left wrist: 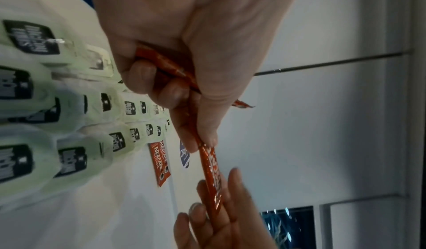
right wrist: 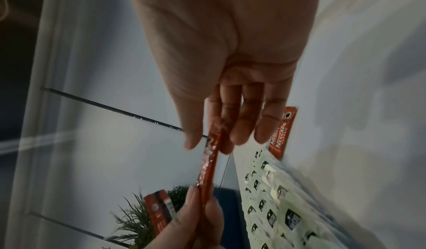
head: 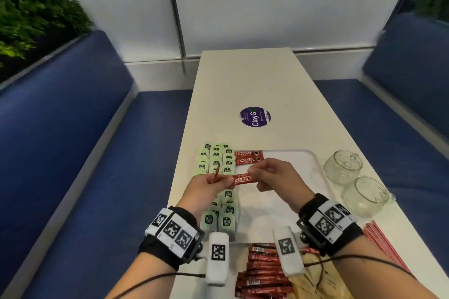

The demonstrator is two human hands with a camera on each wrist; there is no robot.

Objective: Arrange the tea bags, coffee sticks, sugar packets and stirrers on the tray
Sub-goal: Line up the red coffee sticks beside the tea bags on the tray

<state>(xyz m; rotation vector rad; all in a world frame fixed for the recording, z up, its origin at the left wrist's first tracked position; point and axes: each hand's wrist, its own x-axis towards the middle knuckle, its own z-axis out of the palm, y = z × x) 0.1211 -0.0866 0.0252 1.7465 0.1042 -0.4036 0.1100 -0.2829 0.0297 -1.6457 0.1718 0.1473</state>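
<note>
Both hands hold one red coffee stick (head: 243, 179) level above the white tray (head: 313, 160). My left hand (head: 224, 181) pinches its left end, and my right hand (head: 256, 176) pinches its right end between thumb and fingers. A second coffee stick (head: 215, 175) stands up out of the left hand, tucked in the palm (left wrist: 166, 61). Two coffee sticks (head: 249, 157) lie side by side at the tray's far end. Green tea bags (head: 216, 160) lie in rows along the tray's left side. The wrist views show the shared stick (left wrist: 212, 171) (right wrist: 208, 165) edge-on.
A pile of coffee sticks (head: 262, 272) and beige sugar packets (head: 315, 281) lie at the near table edge. Red stirrers (head: 384, 243) lie to the right of the tray. Two glass bowls (head: 343, 166) (head: 364, 195) stand on the right. Blue benches flank the table.
</note>
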